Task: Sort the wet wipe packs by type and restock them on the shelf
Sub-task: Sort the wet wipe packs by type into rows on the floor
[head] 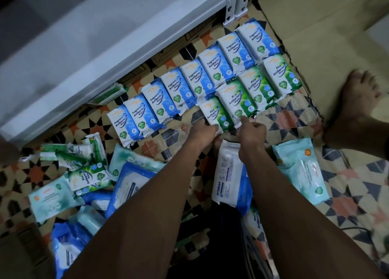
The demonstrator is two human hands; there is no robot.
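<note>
2 hands on 4th green pine pack, floor row

Two bare forearms — no sleeves, left hand, right hand, bare foot

A patterned floor mat with star shapes in black, orange and cream covers the floor. Flattened cardboard lies at the upper right, and a bare foot rests on its edge.
</note>
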